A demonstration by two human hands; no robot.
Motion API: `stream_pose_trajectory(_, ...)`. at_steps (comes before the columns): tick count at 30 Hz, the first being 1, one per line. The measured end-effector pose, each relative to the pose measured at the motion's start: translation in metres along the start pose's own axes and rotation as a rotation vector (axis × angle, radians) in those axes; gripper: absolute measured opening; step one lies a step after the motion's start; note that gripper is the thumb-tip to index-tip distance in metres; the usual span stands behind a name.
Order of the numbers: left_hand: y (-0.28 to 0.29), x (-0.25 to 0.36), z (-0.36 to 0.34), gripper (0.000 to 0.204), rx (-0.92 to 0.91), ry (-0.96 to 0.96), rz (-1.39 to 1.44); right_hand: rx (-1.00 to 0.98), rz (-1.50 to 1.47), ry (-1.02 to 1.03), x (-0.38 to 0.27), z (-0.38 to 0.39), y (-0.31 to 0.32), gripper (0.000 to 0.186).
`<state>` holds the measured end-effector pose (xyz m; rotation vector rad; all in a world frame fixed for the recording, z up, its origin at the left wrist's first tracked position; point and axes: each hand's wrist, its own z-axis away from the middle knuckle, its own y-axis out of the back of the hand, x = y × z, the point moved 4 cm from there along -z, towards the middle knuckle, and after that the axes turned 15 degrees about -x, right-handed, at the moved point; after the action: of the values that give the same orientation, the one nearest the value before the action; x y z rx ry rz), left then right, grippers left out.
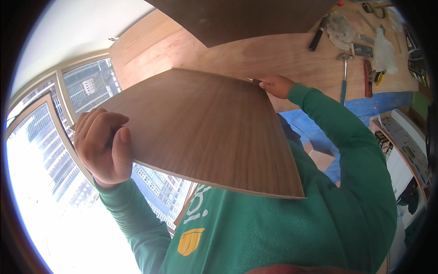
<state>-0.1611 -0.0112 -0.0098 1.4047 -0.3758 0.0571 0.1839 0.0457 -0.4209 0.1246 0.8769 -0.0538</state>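
A brown wood-grain panel (205, 132) is held tilted in front of my chest, its far edge over the plywood bench. My left hand (105, 144) is closed on the panel's left end, fingers curled and thumb bent beside them. At the far right corner, my right hand (278, 86) pinches a slim pointed tool (257, 82) with a dark and reddish body. The tool's thin tip lies along the panel's far edge; whether it is a pencil or a blade, I cannot tell. My other fingers there are partly hidden.
A darker panel (246, 20) overhangs the plywood bench (150, 48). At the right lie a claw hammer (344, 75), a black-handled tool (318, 36), yellow-handled pliers (379, 78) and a plastic bag (384, 52). Blue sheeting (319, 121) and a box (318, 155) are lower; a window (50, 150) stands left.
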Motion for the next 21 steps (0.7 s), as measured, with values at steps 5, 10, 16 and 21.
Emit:
stream_pose_trajectory(5,0.0,-0.001,-0.001,0.032,0.011,-0.03,-0.001,-0.019,0.218,-0.035,-0.024,-0.04,-0.01,0.041)
stream_pose_trajectory(10,0.0,0.0,-0.003,0.031,0.014,-0.049,-0.009,-0.078,0.363,-0.128,-0.055,-0.043,0.001,0.042)
stream_pose_trajectory(16,0.0,-0.002,0.0,0.03,0.024,-0.039,-0.017,-0.08,0.299,-0.017,-0.066,-0.044,0.013,0.041)
stream_pose_trajectory(21,0.002,-0.003,-0.003,0.03,0.011,-0.036,-0.005,0.006,0.251,0.075,-0.08,-0.085,-0.001,0.042)
